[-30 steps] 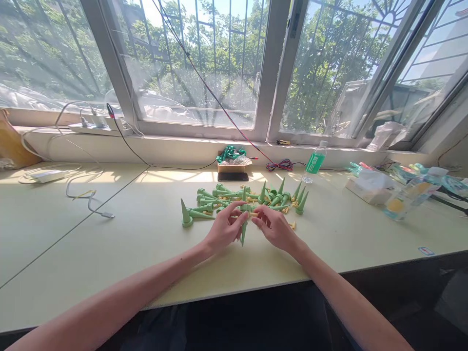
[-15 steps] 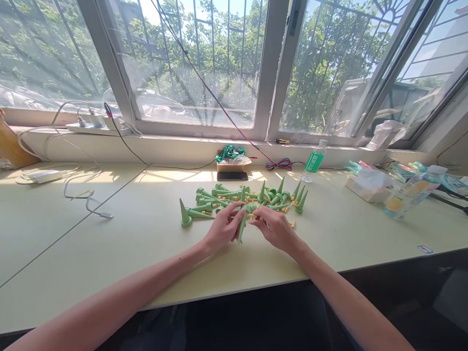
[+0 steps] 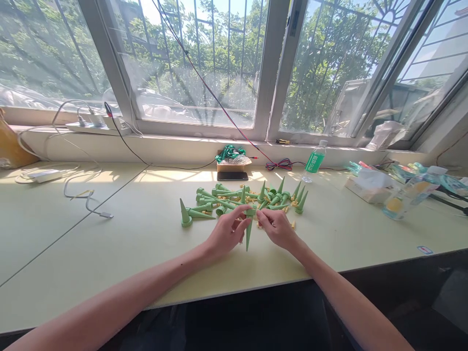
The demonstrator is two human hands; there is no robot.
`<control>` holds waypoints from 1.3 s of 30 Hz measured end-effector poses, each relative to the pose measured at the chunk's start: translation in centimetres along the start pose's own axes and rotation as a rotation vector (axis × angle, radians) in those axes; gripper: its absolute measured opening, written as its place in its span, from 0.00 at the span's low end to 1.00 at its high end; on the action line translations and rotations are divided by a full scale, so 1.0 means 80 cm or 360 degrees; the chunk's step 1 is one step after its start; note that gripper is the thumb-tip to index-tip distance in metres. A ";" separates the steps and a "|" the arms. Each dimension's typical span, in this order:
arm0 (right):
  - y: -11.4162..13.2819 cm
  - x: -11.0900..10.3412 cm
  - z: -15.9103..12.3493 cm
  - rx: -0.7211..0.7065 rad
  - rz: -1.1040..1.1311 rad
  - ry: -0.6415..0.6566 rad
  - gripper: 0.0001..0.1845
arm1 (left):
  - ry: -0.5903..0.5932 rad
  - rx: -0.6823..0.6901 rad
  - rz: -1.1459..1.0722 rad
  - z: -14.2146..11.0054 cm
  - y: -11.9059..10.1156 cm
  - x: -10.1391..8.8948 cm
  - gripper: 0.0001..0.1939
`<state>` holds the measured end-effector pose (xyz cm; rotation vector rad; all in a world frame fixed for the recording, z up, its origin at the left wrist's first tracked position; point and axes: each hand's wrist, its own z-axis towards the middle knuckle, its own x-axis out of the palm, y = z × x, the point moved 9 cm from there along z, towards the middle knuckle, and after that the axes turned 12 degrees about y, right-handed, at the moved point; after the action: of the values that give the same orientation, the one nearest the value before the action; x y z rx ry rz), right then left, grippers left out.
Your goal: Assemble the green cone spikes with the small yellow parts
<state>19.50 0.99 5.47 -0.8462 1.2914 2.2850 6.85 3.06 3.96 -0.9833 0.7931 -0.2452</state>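
My left hand (image 3: pixel 227 231) pinches the wide end of a green cone-shaped spike (image 3: pixel 249 229), which points down toward me above the pale table (image 3: pixel 127 243). My right hand (image 3: pixel 278 227) is closed beside it, fingertips at the spike's top, holding something small that I cannot make out. Just behind both hands lies a pile of several green spikes (image 3: pixel 234 199) mixed with small yellow pieces (image 3: pixel 293 225). One green spike (image 3: pixel 185 214) stands upright at the pile's left end.
A phone and a small box with green wire (image 3: pixel 231 165) sit behind the pile. A green-labelled bottle (image 3: pixel 314 161) stands at the back right, a tissue box (image 3: pixel 367 187) and another bottle (image 3: pixel 411 192) further right. White cables and a charger (image 3: pixel 87 197) lie at the left.
The held spike has swung from leaning left to hanging nearly straight down. Both hands have shifted slightly right and closer together.
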 end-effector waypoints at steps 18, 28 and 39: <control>-0.007 0.013 -0.001 -0.0233 -0.0267 0.0054 0.06 | -0.0045 -0.0213 -0.0465 0.005 0.026 -0.002 0.21; -0.008 0.014 0.002 -0.0031 0.0168 0.0200 0.15 | 0.0031 -0.0043 -0.0397 0.003 0.010 0.000 0.19; -0.022 0.022 0.005 0.0134 0.0604 0.0252 0.23 | -0.0036 -0.0020 -0.0497 0.006 0.010 -0.001 0.19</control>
<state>19.06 2.26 3.34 -0.8241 1.7337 2.4617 6.99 3.83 3.46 -1.1186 0.6189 -0.4980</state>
